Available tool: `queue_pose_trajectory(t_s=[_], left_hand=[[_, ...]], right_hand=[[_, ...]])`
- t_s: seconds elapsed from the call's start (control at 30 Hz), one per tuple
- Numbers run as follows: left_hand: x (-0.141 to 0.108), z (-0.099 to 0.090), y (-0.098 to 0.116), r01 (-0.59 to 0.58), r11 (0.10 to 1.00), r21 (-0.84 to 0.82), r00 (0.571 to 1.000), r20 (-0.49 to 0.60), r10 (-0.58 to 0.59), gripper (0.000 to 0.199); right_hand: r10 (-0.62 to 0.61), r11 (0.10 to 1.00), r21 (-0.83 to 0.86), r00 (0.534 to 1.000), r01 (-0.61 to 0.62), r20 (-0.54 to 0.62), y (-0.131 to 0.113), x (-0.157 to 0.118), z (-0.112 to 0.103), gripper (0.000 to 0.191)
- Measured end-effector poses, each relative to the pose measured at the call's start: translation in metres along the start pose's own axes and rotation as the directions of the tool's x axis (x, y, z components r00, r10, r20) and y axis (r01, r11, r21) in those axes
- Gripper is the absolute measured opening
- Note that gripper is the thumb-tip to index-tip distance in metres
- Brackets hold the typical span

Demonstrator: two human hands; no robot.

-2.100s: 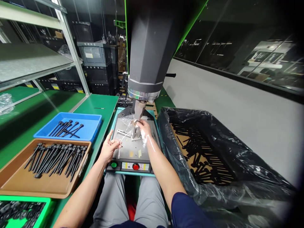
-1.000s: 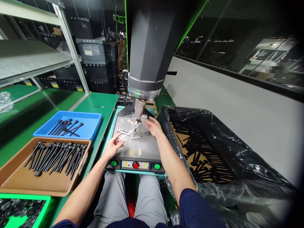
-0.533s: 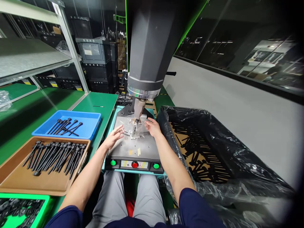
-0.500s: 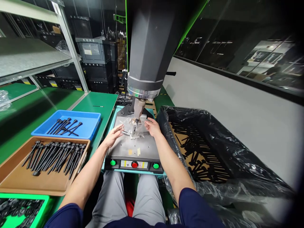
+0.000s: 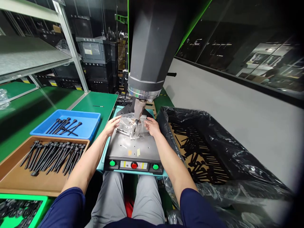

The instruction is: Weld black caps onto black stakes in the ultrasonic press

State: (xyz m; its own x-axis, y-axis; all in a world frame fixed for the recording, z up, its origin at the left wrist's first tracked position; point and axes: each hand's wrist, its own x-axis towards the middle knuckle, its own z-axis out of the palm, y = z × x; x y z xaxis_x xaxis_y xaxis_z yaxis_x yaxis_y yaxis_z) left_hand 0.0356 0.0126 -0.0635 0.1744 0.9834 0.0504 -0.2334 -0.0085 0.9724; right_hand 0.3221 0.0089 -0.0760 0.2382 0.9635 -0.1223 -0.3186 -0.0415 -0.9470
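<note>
Framed a black-topped part [image 5: 136, 121] beneath a press [image 5: 147, 53] from both sides

Saw at far left, on a green bench [image 5: 95, 103], crumpled clear plastic [image 5: 3, 96] under a metal shelf [image 5: 28, 55]. Found nearest, at the frame's edge, a green tray [image 5: 43, 202] of black discs [image 5: 17, 208]; beyond, a brown tray [image 5: 23, 182] of black rods [image 5: 54, 155], overlapped at the right edge by the left forearm [image 5: 83, 161]; beyond again, a blue tray [image 5: 89, 122] with fewer black rods. Noted a shelf post [image 5: 72, 47] partly hiding stacked crates [image 5: 95, 52]. Found the left hand [image 5: 112, 126] unclenched, fingers extended, gripping nothing visible, just beside a clear plastic sheet [image 5: 125, 121]; could not tell contact from nearness. Located the black-topped part in a metal fixture [image 5: 134, 135] above a metal plate [image 5: 123, 152], right under the press tip [image 5: 139, 108], with the sheet partly veiling the fixture. Lost much background behind the press. Noted two green buttons [image 5: 112, 162] and a red button [image 5: 134, 165] along the front. Found the right hand [image 5: 153, 127] half curled, just right of the fixture; could not tell whether gripping anything. Saw at right a black-lined bin [image 5: 242, 152] of scattered black rods.
</note>
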Motion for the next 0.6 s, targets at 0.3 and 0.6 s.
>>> queue_pose_trajectory(t_s=[0.3,0.6], left_hand=[[0.010,0.001,-0.005,0.009,1.000,-0.017,0.989,-0.147,-0.012,0.057],[0.015,-0.005,-0.013,0.026,1.000,-0.002,0.990,-0.141,-0.026,0.061]], right_hand=[[0.023,1.000,-0.001,1.000,-0.023,-0.018,0.004,0.001,-0.001,0.036],[0.035,0.999,-0.021,0.999,-0.036,-0.040,0.006,-0.003,0.000,0.030]])
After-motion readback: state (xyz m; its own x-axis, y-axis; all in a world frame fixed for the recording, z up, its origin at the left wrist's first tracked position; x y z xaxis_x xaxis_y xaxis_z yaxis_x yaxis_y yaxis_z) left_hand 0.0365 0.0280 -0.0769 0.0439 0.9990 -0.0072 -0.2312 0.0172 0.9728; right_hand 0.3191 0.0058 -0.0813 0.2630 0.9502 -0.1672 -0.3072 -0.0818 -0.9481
